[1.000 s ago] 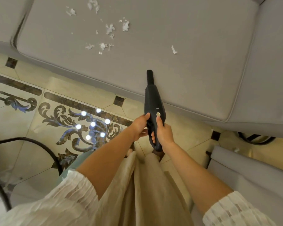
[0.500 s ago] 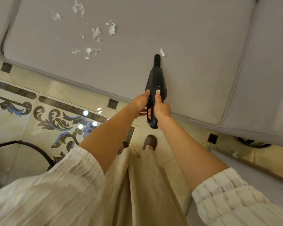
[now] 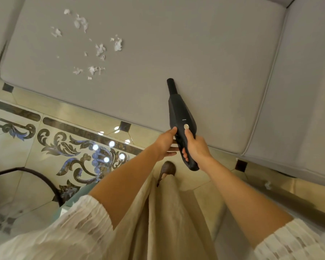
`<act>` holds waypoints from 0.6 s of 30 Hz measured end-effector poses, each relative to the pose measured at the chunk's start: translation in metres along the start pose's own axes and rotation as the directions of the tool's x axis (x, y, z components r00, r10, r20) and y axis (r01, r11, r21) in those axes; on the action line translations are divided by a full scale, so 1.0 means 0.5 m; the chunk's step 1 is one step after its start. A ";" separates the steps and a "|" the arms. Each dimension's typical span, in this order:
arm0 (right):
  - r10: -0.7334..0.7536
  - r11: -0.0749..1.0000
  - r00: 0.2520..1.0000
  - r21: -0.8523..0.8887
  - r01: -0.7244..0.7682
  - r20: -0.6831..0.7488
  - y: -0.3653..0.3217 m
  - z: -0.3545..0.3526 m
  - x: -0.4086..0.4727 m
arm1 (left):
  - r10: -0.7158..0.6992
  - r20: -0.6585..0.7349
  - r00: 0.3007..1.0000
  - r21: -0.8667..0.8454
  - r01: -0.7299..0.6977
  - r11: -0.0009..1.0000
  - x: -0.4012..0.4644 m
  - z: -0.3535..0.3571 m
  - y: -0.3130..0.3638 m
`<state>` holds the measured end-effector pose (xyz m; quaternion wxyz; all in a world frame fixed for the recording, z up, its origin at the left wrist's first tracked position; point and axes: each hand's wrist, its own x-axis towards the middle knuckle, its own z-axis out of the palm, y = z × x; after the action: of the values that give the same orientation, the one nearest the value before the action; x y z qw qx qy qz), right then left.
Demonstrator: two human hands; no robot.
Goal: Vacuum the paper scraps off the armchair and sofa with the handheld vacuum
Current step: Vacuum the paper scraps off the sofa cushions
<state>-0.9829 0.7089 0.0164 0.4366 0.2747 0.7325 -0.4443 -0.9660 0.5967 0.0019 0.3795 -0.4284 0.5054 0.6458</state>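
A black handheld vacuum (image 3: 178, 113) points up and slightly left over the grey sofa seat cushion (image 3: 204, 53). My right hand (image 3: 195, 147) grips its handle, thumb beside the round button. My left hand (image 3: 166, 142) touches the vacuum's left side with its fingers spread along the body. The nozzle tip (image 3: 170, 81) rests on bare cushion fabric. White paper scraps (image 3: 99, 49) lie scattered on the cushion's upper left, well away from the nozzle.
A patterned tile floor (image 3: 68, 147) runs below the sofa's front edge. A dark metal frame (image 3: 26, 173) curves at the lower left. Another grey cushion (image 3: 308, 91) adjoins on the right. My shoe (image 3: 168, 168) and beige skirt are below the hands. A small scrap (image 3: 267, 184) lies on the floor.
The lone scrap near the nozzle half a second ago is gone from the cushion. The vacuum has pulled back toward the sofa's front edge and tilted slightly left.
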 end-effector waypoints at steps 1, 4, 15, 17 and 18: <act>-0.011 1.000 1.000 -0.023 0.011 0.003 -0.002 -0.003 0.004 | 0.001 -0.008 1.000 -0.021 -0.001 1.000 0.002 0.003 -0.002; -0.048 0.995 0.998 -0.084 0.051 0.040 -0.024 0.011 0.016 | 0.024 -0.056 0.998 -0.059 -0.028 0.998 0.009 -0.010 0.002; -0.114 0.974 0.978 -0.177 0.145 0.175 -0.158 0.182 0.081 | 0.061 -0.262 0.963 -0.132 -0.098 0.986 0.029 -0.184 0.074; -0.112 0.975 0.978 -0.169 0.142 0.175 -0.169 0.202 0.082 | 0.064 -0.271 0.960 -0.134 -0.104 0.986 0.027 -0.208 0.080; -0.109 0.975 0.978 -0.170 0.140 0.179 -0.173 0.215 0.079 | 0.067 -0.272 0.960 -0.130 -0.106 0.986 0.023 -0.224 0.080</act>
<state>-1.0275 0.5745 -0.0070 0.4912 0.1485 0.7464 -0.4238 -0.9881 0.4798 -0.0092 0.2478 -0.5147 0.5225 0.6329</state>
